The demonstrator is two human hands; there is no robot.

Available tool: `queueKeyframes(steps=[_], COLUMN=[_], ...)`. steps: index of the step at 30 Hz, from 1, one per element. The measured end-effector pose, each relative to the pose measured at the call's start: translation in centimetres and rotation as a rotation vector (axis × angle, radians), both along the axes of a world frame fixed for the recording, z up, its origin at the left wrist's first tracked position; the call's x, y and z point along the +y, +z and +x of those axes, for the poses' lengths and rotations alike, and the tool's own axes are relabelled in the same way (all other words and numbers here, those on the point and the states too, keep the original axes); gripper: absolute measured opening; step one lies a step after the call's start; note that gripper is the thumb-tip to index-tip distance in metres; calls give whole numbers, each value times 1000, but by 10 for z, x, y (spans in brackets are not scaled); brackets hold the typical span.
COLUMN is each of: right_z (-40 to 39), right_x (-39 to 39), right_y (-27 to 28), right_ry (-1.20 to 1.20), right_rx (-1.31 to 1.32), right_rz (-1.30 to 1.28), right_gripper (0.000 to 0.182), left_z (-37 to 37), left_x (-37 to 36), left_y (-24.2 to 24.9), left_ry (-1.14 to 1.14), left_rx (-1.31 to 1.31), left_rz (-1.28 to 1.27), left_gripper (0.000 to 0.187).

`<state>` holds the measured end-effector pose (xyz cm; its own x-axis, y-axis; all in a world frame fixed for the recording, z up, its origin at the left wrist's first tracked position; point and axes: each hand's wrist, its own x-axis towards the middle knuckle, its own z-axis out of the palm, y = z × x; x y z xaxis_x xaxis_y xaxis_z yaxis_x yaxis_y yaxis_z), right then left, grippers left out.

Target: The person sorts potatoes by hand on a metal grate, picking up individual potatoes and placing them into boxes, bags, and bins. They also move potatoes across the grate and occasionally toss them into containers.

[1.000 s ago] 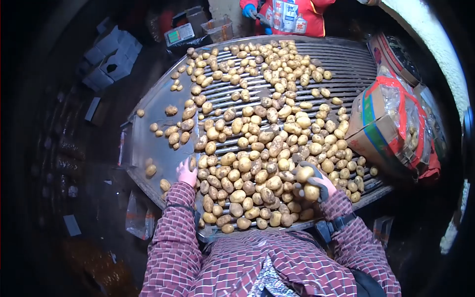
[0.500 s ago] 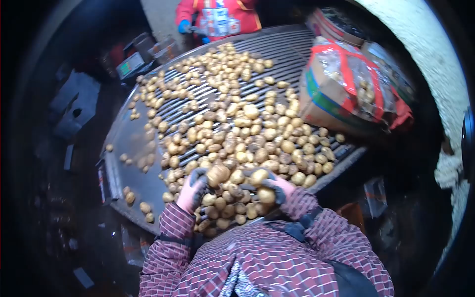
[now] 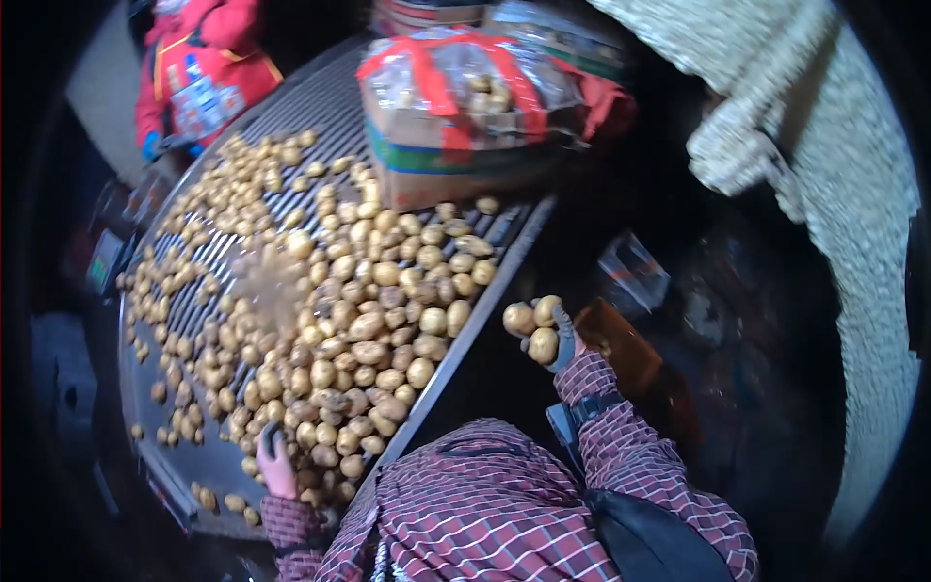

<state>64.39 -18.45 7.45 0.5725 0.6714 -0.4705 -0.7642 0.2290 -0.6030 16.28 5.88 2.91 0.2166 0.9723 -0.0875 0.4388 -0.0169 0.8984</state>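
My right hand (image 3: 565, 347), in a pink and grey glove, is off the table's right side. It grips three potatoes (image 3: 543, 345) in a cluster. My left hand (image 3: 275, 464), gloved too, is low at the near left of the potato pile (image 3: 369, 325). Its dark fingertips point forward beside the potatoes, and I see nothing held in it. The pile covers much of a slatted metal table (image 3: 335, 92). A smeared, moving patch of potatoes (image 3: 264, 289) shows in the middle of the pile.
A cardboard box (image 3: 427, 179) with plastic and red tape stands on the table's far right. An orange crate (image 3: 618, 344) sits low beyond my right hand. A co-worker in a red jacket (image 3: 218, 68) stands at the far left. Crinkled pale sheeting (image 3: 776, 126) is at right.
My view has turned right. My right hand has left the pile and moved out past the table edge with three potatoes. My left hand has let go of the potato it held.
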Motion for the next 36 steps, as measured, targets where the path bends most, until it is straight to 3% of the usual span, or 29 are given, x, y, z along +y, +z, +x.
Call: queueKeyframes(steps=[1,3,6,7,9,10,11,12,13,16,18,19,20,23,25,26,28,30,32,34,36], right_z=[24,44,107,119,125,137,182,230,222,134,65,57,7,-99,-169,-201,-278,-342,-405,-457,-500], right_x=[-23,-56,-150,-162,-191,-204,-206,-212,-169,32,134,170,214,306,359,382,407,446,475,504,520], right_y=[-24,-19,-101,-114,-135,-148,-184,-225,-184,-37,25,13,44,45,19,2,30,-19,-23,-33,-53], right_ry=[-88,-358,-269,-271,-167,-118,-45,75,-127,-118,77,290,350,762,1076,1146,1411,1399,1438,1322,1193], right_rx=[137,294,-231,-338,-534,-505,-214,164,70,-340,-515,-692,-627,-727,-955,-1429,-1502,-1713,-1900,-2075,-2358], right_rz=[72,102,-9,-150,-550,-581,-89,274,94,-248,-286,-183,-247,-156,-72,33,111,333,399,495,429], right_gripper=[44,28,19,23,35,41,43,46,45,42,41,40,36,34,35,40,46,48,47,47,40], left_z=[-16,-54,-91,-96,-115,-133,-124,-133,-141,-137,-135,-133,-131,-130,-128,-128,-126,-126,-128,-128,-130], left_x=[-3,-5,-21,-28,-42,-47,-61,-66,-73,-96,-95,-94,-94,-94,-92,-90,-89,-87,-88,-88,-88], left_y=[-6,-29,-43,-37,-41,-52,-44,-38,-50,-55,-58,-60,-61,-57,-54,-53,-47,-40,-48,-44,-43], left_ry=[56,125,231,241,352,344,443,418,422,402,453,481,501,557,550,541,520,494,492,482,470], left_rx=[-40,-9,98,287,374,473,664,675,854,884,847,822,798,747,797,821,833,823,838,855,842], left_rz=[-14,17,105,187,202,237,347,156,58,146,106,86,87,84,60,48,35,0,24,5,3], left_gripper=[25,25,25,23,28,34,36,39,43,54,56,57,57,56,56,56,56,56,55,55,54])
